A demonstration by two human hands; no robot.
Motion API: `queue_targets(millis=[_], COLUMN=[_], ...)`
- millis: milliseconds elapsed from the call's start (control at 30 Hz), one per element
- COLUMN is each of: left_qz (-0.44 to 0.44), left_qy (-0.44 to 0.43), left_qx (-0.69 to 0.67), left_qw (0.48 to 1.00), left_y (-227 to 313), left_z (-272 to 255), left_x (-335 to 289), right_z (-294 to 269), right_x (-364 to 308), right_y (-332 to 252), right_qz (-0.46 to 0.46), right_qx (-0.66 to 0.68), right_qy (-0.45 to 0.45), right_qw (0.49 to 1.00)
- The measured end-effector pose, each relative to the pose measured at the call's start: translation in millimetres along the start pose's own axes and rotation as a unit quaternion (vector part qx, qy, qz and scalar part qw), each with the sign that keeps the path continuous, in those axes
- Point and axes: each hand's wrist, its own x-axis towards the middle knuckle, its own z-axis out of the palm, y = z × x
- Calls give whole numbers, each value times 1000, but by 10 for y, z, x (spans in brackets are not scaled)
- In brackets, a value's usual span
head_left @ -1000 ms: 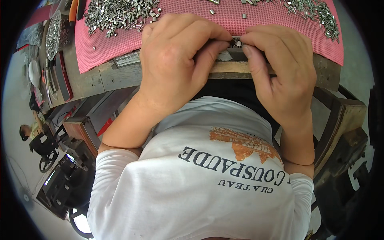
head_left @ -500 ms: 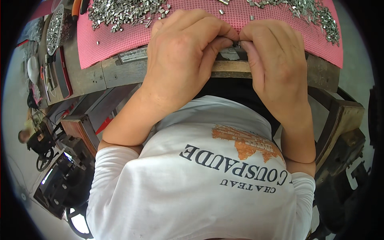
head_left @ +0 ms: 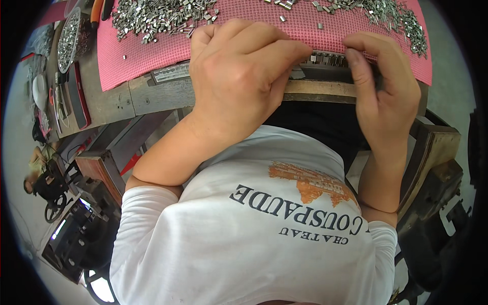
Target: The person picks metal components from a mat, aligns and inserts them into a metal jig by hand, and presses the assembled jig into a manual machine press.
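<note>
A short row of small metal links (head_left: 328, 59) lies along the near edge of the pink mat, between my hands. My left hand (head_left: 239, 76) is closed at the row's left end, its index finger bent down. Its thumb tip and whatever it pinches are hidden. My right hand (head_left: 386, 81) is at the row's right end, its thumb and index fingertip a little apart with nothing visible between them. Beyond the hands, a heap of small silver metal pieces (head_left: 157, 20) sits on the mat at the left, and a heap of thin metal pins (head_left: 391, 20) at the right.
The pink textured mat (head_left: 137, 56) covers the wooden bench (head_left: 162, 96). A metal strip (head_left: 170, 72) lies at its near edge. To the left are a clear tray of metal bits (head_left: 69, 40), a dark red-edged case (head_left: 80, 96) and orange-handled pliers (head_left: 96, 11). A person sits far left.
My right hand has moved right and opened, away from the left hand. The row of links between them has come into view. My left hand has shifted slightly.
</note>
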Motion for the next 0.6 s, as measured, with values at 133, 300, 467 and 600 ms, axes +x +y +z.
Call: queue_targets(millis=[133, 300, 467, 600], left_qz=[-13, -5, -76, -64], left_qy=[-12, -9, -25, 19], left_qx=[3, 54, -48, 56], left_qw=[1000, 999, 996, 996], left_y=[2, 65, -57, -223], left_z=[11, -33, -180, -336], left_x=[16, 24, 118, 199], right_z=[-109, -113, -105, -22], right_x=[0, 1, 147, 295], right_y=[112, 106, 55, 62], right_qz=[60, 53, -4, -35], right_qx=[92, 72, 5, -42], right_qy=[11, 0, -18, -38], right_qw=[994, 996, 1000, 998])
